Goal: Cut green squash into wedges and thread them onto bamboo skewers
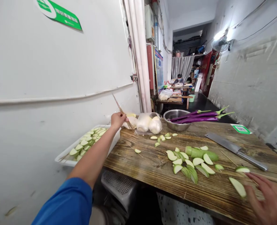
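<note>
Left of centre, the left hand (119, 120) grips thin sticks (129, 125). At lower right, a green-edged slice (237, 187) lies just left of the nearer right hand (266, 195), long axis slanting down rightward; whether that hand grasps anything is unclear.

One cleaver (229, 146), one tray (116, 139), one bowl (179, 127), three eggplants (197, 120).

The left hand (118, 120) pinches, arm (97, 153) outstretched; the right hand (267, 195) extends fingers (261, 179).
</note>
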Demonstrator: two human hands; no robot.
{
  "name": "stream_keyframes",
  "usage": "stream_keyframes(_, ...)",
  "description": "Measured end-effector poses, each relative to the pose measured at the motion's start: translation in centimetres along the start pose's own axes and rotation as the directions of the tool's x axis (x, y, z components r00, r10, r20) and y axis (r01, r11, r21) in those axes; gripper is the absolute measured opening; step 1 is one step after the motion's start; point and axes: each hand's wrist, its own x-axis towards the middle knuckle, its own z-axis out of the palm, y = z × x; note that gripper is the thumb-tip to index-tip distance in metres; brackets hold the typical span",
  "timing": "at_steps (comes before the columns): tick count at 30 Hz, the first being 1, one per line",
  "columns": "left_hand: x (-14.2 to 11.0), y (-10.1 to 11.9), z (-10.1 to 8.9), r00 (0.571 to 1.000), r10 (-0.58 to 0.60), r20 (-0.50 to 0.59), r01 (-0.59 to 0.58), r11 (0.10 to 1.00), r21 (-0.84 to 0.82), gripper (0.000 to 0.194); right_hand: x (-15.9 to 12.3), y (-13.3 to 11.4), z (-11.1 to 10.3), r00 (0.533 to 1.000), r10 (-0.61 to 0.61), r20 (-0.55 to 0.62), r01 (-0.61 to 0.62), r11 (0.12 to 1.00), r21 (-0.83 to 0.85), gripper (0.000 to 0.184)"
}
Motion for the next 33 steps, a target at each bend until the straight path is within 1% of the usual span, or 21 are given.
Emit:
stream_keyframes(1,-0.2,0.3,0.0,0.999,-0.046,0.01,0.046,0.994,-0.101,0.018,0.3,-1.5,0.7,0.995,-0.069,0.067,0.07,0.998,-0.009,0.035)
stream_keyframes(2,-0.6,0.7,0.1,0.996,-0.081,0.036,0.086,0.979,-0.187,0.016,0.7,-3.2,1.4,0.984,-0.111,0.139,0.113,0.994,-0.004,0.035)
stream_keyframes(3,-1.2,1.2,0.3,0.992,-0.104,0.076,0.12,0.96,-0.251,0.014,1.2,-5.2,2.2,0.965,-0.151,0.215,0.148,0.988,0.034,0.037)
stream_keyframes(4,-1.8,1.9,0.7,0.985,-0.116,0.127,0.149,0.943,-0.297,0.012,1.7,-7.3,3.1,0.946,-0.188,0.263,0.169,0.981,0.091,0.037)
stream_keyframes(6,-3.1,3.6,1.7,0.964,-0.118,0.237,0.194,0.923,-0.333,0.009,3.0,-11.7,5.6,0.903,-0.228,0.364,0.173,0.969,0.179,0.041)
stream_keyframes(8,-4.4,5.3,2.9,0.94,-0.091,0.328,0.209,0.916,-0.342,0.008,4.4,-15.8,8.8,0.836,-0.294,0.464,0.168,0.941,0.293,0.048)
stream_keyframes(9,-4.9,6.2,3.6,0.927,-0.073,0.367,0.209,0.914,-0.348,0.008,5.1,-17.5,10.6,0.806,-0.317,0.499,0.152,0.927,0.342,0.053)
stream_keyframes(10,-5.4,6.9,4.2,0.913,-0.057,0.405,0.214,0.911,-0.353,0.008,5.8,-19.1,12.4,0.796,-0.325,0.51,0.124,0.913,0.389,0.059)
stream_keyframes(11,-5.9,7.6,4.8,0.897,-0.045,0.439,0.219,0.909,-0.356,0.007,6.4,-20.4,14.2,0.804,-0.304,0.511,0.071,0.902,0.425,0.064)
stream_keyframes(13,-6.6,8.8,6.0,0.87,-0.027,0.492,0.226,0.909,-0.35,0.008,7.2,-22.4,17.6,0.835,-0.188,0.517,-0.089,0.881,0.465,0.069)
stream_keyframes(14,-7.0,9.2,6.5,0.859,-0.018,0.512,0.222,0.914,-0.341,0.008,7.5,-23.1,19.1,0.841,-0.138,0.523,-0.164,0.856,0.489,0.069)
stream_keyframes(15,-7.2,9.5,6.9,0.848,-0.009,0.529,0.215,0.92,-0.328,0.008,7.5,-23.7,20.5,0.851,-0.106,0.514,-0.221,0.816,0.534,0.068)
stream_keyframes(16,-7.4,9.7,7.3,0.84,0.0,0.543,0.202,0.928,-0.312,0.008,7.6,-24.1,21.7,0.862,-0.089,0.498,-0.263,0.762,0.592,0.061)
stream_keyframes(17,-7.6,9.8,7.7,0.831,0.01,0.556,0.186,0.937,-0.295,0.008,7.5,-24.4,22.7,0.875,-0.058,0.48,-0.302,0.711,0.636,0.051)
stream_keyframes(18,-7.6,9.8,8.0,0.825,0.021,0.564,0.167,0.946,-0.279,0.008,7.4,-24.6,23.6,0.882,-0.036,0.469,-0.321,0.683,0.656,0.041)
stream_keyframes(20,-7.6,9.7,8.6,0.822,0.048,0.567,0.117,0.961,-0.252,0.009,7.2,-24.8,25.1,0.891,0.005,0.453,-0.346,0.652,0.674,0.029)
stream_keyframes(23,-7.6,9.2,9.2,0.82,0.092,0.564,0.047,0.973,-0.228,0.009,7.1,-24.8,26.7,0.894,0.045,0.445,-0.372,0.629,0.683,0.028)
stream_keyframes(25,-7.9,8.9,9.3,0.809,0.112,0.576,0.027,0.973,-0.227,0.009,7.1,-24.5,27.5,0.89,0.06,0.453,-0.389,0.618,0.683,0.025)
stream_keyframes(28,-8.5,8.5,9.2,0.781,0.132,0.611,-0.004,0.978,-0.207,0.009,7.0,-23.9,28.3,0.873,0.049,0.485,-0.41,0.612,0.676,0.023)
stream_keyframes(30,-8.9,8.1,9.2,0.767,0.134,0.627,-0.01,0.98,-0.198,0.01,6.9,-23.5,28.3,0.857,0.024,0.514,-0.421,0.606,0.674,0.022)
stream_keyframes(33,-9.5,7.2,9.4,0.769,0.118,0.628,0.028,0.975,-0.218,0.012,6.4,-23.0,27.9,0.836,-0.016,0.548,-0.437,0.584,0.684,0.019)
